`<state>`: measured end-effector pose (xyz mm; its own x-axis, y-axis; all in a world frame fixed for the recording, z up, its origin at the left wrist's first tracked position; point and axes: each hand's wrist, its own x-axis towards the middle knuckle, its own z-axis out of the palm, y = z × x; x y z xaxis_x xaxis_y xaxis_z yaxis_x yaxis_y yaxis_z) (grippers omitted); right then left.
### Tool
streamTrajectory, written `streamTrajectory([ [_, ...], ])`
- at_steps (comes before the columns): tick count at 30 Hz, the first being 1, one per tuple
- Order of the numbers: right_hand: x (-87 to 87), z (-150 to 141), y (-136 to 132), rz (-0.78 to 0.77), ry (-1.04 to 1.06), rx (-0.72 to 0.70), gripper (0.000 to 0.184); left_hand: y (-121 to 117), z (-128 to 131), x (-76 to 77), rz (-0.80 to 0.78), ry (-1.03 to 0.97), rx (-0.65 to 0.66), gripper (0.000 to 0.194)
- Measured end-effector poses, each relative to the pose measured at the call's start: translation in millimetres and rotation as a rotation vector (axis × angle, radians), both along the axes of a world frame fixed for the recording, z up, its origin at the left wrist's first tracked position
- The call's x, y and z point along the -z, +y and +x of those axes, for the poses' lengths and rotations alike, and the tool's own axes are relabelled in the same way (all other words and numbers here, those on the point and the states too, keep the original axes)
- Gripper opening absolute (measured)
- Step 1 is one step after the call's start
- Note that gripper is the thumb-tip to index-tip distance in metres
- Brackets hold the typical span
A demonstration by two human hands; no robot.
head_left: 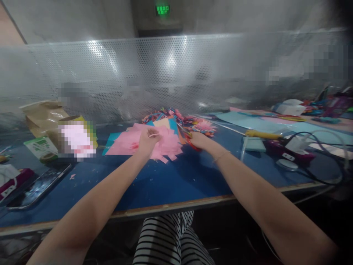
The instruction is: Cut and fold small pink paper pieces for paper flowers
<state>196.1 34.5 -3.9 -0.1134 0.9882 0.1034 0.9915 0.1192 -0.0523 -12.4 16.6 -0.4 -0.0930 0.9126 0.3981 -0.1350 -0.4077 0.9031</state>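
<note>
1. A perforated metal screen (pixel 118 70) stood behind the blue table (pixel 171 180), beneath a lit green exit sign (pixel 162 10).
2. A spread of pink paper pieces (pixel 167 143) lay on the table, in front of a heap of multicoloured cut paper (pixel 202 126).
3. The left hand (pixel 149 137), above the spread, pinched a pale pink slip (pixel 154 135).
4. The right hand (pixel 197 140), just beside it, gripped red-handled scissors (pixel 194 146); blur hid their blades.
5. A smartphone (pixel 40 186) lay well to the left.

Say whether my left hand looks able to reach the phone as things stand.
Probably yes: the phone lies uncovered at the left of the blue table, though the left hand seems to pinch pink paper.
</note>
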Motion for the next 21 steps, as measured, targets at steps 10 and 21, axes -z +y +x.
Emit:
streamTrajectory([
  [10,10.7,-27.3,-15.9,-0.194,1.195,-0.341,0.035,0.3,-8.1,-11.7,-0.02,-0.018,0.045,0.014],
  [21,4.2,-55.1,-42.2,-0.4,1.314,-0.479,0.037,-6.9,-2.4,-10.8,0.123,0.07,0.025,0.02],
])
